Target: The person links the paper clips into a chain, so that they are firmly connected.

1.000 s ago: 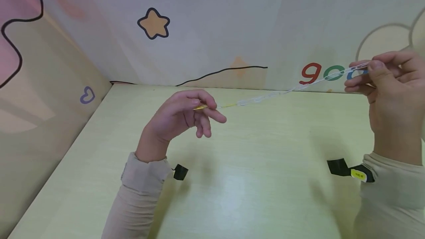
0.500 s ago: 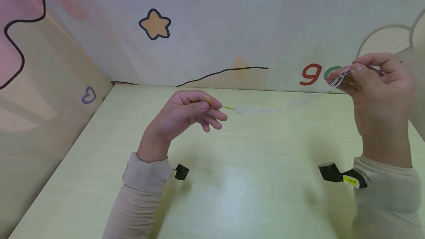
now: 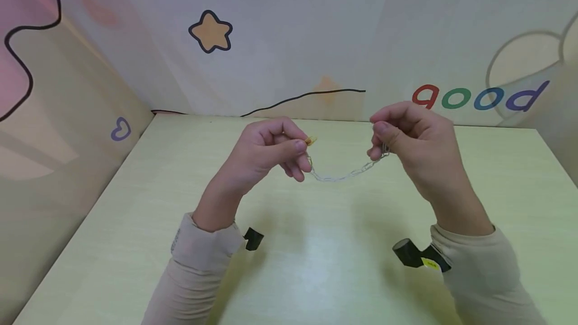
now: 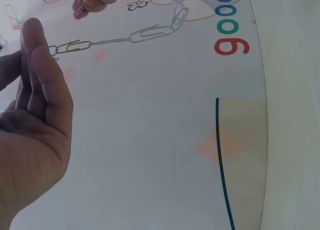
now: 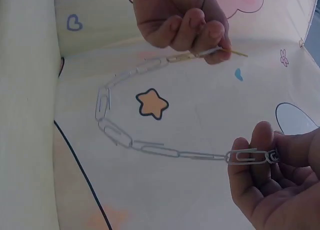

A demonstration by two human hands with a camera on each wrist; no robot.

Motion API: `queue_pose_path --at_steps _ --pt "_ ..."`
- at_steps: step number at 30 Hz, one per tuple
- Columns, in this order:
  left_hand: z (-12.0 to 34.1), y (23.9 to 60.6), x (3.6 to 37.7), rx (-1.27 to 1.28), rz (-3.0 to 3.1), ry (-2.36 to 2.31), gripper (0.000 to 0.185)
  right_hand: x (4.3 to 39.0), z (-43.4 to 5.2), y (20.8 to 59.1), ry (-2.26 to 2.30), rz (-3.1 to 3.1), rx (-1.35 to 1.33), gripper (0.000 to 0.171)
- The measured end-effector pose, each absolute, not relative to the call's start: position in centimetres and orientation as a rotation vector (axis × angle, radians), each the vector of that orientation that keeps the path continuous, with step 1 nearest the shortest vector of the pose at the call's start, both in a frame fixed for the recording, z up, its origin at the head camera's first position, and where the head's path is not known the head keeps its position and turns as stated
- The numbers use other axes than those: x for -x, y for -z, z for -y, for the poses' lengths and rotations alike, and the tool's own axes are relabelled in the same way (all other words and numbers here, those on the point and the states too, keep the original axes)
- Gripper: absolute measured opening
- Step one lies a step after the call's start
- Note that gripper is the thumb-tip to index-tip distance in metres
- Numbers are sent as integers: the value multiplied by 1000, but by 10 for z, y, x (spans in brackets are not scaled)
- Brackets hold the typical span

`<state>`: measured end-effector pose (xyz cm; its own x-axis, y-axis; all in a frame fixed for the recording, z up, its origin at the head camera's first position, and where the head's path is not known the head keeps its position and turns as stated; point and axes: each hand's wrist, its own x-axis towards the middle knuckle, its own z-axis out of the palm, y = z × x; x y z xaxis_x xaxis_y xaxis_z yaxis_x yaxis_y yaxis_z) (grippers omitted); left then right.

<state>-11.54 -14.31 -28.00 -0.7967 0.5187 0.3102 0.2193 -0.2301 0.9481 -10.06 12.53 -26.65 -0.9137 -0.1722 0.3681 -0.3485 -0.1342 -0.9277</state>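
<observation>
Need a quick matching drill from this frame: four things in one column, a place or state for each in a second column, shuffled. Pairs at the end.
Things:
1. paper clip chain
2. left hand
3. right hand
4. star sticker

Places or states:
A. on the back wall
B. pinches the chain's yellow end clip
C. sags between the two hands, above the table
D. pinches the chain's silver end clip

Pairs: 1-C, 2-B, 3-D, 4-A
</observation>
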Motion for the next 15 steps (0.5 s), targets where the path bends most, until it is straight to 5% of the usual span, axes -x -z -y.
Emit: queue_pose_path --at_steps 8,15 --pt "125 284 114 -852 -1824 -2189 9 92 -108 267 -1953 2315 -621 18" --pt "116 289 111 -789 -1831 -2216 6 89 -99 272 -2214 2178 -667 14"
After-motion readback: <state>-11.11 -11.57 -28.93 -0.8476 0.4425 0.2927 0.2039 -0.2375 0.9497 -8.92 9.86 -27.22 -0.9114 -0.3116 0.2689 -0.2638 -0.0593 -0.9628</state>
